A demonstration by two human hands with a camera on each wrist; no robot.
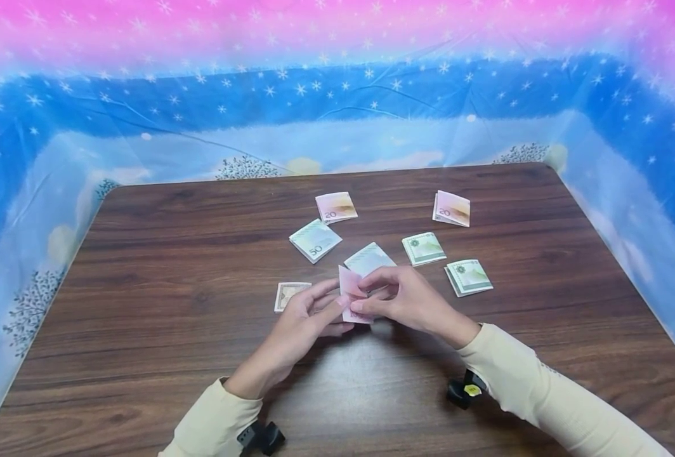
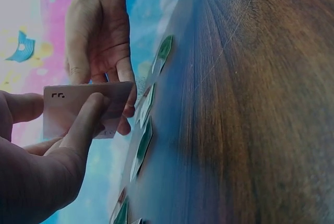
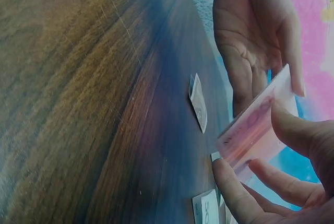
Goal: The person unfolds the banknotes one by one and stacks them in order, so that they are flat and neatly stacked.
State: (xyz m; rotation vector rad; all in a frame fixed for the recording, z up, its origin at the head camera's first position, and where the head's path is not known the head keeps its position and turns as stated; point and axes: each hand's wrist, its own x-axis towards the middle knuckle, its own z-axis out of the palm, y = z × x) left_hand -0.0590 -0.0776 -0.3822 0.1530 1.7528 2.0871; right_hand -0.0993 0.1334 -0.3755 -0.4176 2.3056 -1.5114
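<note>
A pink folded banknote (image 1: 349, 277) is held between both hands above the table's near middle. My left hand (image 1: 303, 320) pinches its left side, thumb on the face turned toward me. From the right, my right hand (image 1: 408, 298) pinches the note with thumb and fingers. The right wrist view shows the note's pink printed face (image 3: 255, 130) with large digits partly covered by a thumb. Just behind the hands lies a pale green folded note (image 1: 372, 256), its near part hidden. A brownish folded note (image 1: 289, 294) is beside the left hand, partly covered by its fingers.
Farther back on the wooden table (image 1: 172, 254) lie a folded 50 note (image 1: 314, 240) and a 20 note (image 1: 337, 206). To the right are another 20 note (image 1: 452, 208) and two green notes, one nearer (image 1: 470, 277) and one farther (image 1: 424, 247). A patterned cloth (image 1: 337, 95) surrounds the table.
</note>
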